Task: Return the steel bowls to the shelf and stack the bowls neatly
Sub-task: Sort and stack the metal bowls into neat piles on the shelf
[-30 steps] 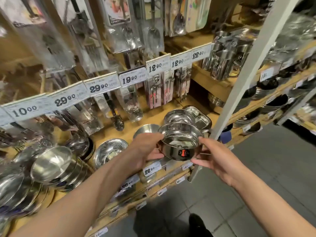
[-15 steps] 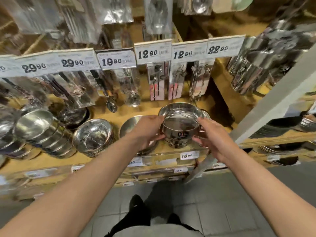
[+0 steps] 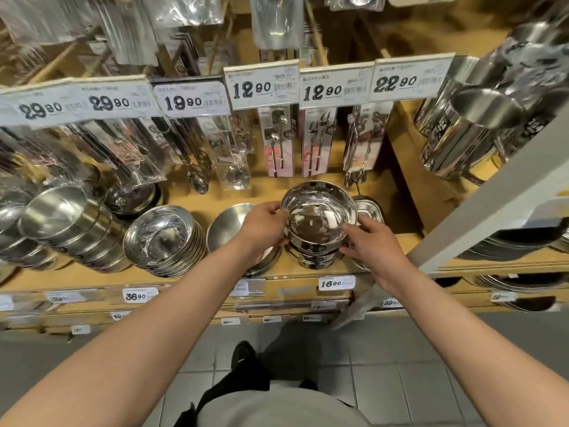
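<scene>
Fingers: the left hand (image 3: 261, 229) and right hand (image 3: 371, 245) each curl round the rim and wall of the round polished steel bowl (image 3: 318, 217), gripping it from opposite sides.
Bowl: it sits on a short stack of matching steel bowls (image 3: 315, 257) near the front of the wooden shelf (image 3: 286, 274).
Handling: probably light, rigid and slick.
Hold: opposite rim edges look safest.

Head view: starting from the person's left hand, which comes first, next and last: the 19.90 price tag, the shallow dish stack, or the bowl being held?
1. Held steel bowl, touching the left hand.
2. Shallow dish stack, leftward on the shelf.
3. 19.90 price tag, up above.
</scene>
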`<state>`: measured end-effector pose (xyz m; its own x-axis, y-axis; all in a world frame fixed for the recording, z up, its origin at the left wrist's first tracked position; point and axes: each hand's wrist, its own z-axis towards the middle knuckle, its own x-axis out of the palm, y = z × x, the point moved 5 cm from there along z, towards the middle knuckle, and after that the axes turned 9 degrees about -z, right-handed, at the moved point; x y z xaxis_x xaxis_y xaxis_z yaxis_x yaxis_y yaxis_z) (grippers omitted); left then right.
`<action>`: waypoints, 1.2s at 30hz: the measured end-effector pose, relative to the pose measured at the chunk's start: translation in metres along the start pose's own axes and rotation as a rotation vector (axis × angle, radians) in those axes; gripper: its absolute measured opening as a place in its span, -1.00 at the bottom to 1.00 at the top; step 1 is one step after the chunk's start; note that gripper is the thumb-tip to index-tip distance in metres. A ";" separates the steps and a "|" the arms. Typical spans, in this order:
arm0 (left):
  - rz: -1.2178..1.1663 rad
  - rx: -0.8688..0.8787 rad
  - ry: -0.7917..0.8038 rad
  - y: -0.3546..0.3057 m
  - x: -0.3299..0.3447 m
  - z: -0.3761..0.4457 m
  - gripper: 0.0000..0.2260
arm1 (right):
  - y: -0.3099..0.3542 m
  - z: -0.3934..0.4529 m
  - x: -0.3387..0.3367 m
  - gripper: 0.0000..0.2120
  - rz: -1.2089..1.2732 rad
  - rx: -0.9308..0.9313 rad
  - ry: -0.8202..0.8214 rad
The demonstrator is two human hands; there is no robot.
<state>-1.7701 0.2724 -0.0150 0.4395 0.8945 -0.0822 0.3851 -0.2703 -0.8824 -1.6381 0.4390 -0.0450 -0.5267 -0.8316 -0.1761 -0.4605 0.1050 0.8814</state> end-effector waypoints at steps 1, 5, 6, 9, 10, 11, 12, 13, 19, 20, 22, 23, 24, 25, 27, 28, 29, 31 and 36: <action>-0.002 -0.001 -0.001 0.001 -0.001 0.001 -0.80 | 0.000 0.002 0.001 -0.71 -0.014 -0.003 0.003; 0.032 0.006 0.009 0.009 -0.004 0.007 -0.78 | 0.001 0.007 0.003 -0.66 -0.100 -0.031 -0.004; 0.039 0.006 0.016 0.011 -0.003 0.007 -0.78 | 0.001 0.008 0.003 -0.55 -0.116 -0.032 -0.018; 0.030 0.005 0.026 0.013 -0.002 0.008 -0.78 | 0.000 0.009 0.002 -0.43 -0.132 -0.032 -0.045; 0.027 0.006 0.029 0.014 -0.001 0.009 -0.78 | -0.001 0.009 0.002 -0.46 -0.141 -0.034 -0.047; 0.024 0.009 0.034 0.014 -0.001 0.009 -0.78 | -0.002 0.009 0.002 -0.50 -0.151 -0.038 -0.047; 0.020 0.014 0.037 0.015 -0.001 0.009 -0.78 | -0.004 0.010 0.002 -0.54 -0.163 -0.041 -0.047; 0.018 0.018 0.037 0.015 -0.001 0.010 -0.78 | -0.005 0.010 0.002 -0.55 -0.175 -0.040 -0.047; 0.014 0.008 0.039 0.017 -0.001 0.010 -0.78 | -0.005 0.010 0.003 -0.44 -0.165 -0.030 -0.059; 0.009 0.006 0.039 0.017 -0.001 0.010 -0.78 | -0.005 0.009 0.003 -0.44 -0.168 -0.027 -0.062; -0.001 0.004 0.037 0.017 -0.001 0.010 -0.78 | -0.004 0.008 0.003 -0.51 -0.169 -0.028 -0.062; -0.005 0.004 0.036 0.017 -0.001 0.010 -0.79 | -0.004 0.007 0.003 -0.54 -0.165 -0.030 -0.063; -0.011 0.004 0.037 0.017 -0.001 0.010 -0.79 | -0.004 0.006 0.003 -0.55 -0.161 -0.031 -0.063; -0.015 0.004 0.039 0.017 -0.001 0.010 -0.79 | -0.004 0.006 0.003 -0.54 -0.155 -0.029 -0.060; -0.018 0.002 0.041 0.017 -0.001 0.009 -0.77 | -0.002 0.005 0.003 -0.54 -0.151 -0.033 -0.052; -0.016 0.004 0.039 0.017 -0.002 0.008 -0.76 | -0.002 0.004 0.003 -0.54 -0.158 -0.033 -0.051; -0.012 0.007 0.034 0.017 -0.002 0.008 -0.74 | 0.000 0.002 0.003 -0.52 -0.170 -0.031 -0.056; -0.001 0.016 0.016 0.016 -0.006 0.005 -0.68 | 0.004 -0.003 0.001 -0.45 -0.188 -0.026 -0.081; 0.064 0.109 -0.050 0.013 -0.042 -0.019 -0.70 | 0.014 -0.025 -0.015 -0.49 -0.189 -0.056 -0.145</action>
<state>-1.7680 0.2246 -0.0143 0.4180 0.8942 -0.1604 0.2660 -0.2893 -0.9195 -1.6187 0.4397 -0.0186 -0.5337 -0.7462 -0.3979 -0.5224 -0.0791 0.8490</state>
